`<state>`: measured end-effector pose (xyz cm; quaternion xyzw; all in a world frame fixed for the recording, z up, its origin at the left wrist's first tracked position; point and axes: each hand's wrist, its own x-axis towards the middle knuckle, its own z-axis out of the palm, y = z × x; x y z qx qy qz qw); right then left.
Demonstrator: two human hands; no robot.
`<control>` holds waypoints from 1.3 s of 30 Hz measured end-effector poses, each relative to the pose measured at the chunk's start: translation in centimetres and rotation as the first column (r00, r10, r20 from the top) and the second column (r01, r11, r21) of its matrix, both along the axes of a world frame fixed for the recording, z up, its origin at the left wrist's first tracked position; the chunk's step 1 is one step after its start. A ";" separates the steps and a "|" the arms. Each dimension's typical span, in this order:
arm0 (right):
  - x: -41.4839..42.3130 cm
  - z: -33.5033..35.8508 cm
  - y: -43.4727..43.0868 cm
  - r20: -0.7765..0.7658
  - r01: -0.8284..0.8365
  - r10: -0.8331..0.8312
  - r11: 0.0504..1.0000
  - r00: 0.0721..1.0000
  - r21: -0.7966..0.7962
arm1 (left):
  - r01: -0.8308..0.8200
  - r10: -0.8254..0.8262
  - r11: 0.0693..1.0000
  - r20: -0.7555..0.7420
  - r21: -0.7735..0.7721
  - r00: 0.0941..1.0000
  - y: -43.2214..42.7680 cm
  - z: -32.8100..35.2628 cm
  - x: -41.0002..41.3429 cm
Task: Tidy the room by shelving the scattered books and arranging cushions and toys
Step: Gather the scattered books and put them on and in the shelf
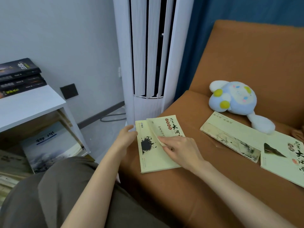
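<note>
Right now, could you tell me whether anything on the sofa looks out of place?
Yes: on the sofa seat, the ink-blot book lies loose at the left hand and right hand, the painted-cover book sits askew, and the blue plush toy lies tipped over behind it.

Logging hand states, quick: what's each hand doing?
Left hand: grips the ink-blot book by its left edge.
Right hand: open, straight fingers resting on the upper book.

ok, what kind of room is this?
Likely a home living room or study: an orange sofa with a plush toy on it, a white shelf of books, and a standing air conditioner.
</note>
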<state>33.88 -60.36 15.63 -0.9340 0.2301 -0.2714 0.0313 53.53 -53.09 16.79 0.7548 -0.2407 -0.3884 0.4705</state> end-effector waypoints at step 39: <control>1.0 -1.4 -0.2 -0.037 0.231 -0.308 0.623 0.951 0.747 | 0.075 -0.077 0.997 0.134 0.017 0.988 2.0 -1.5 -1.6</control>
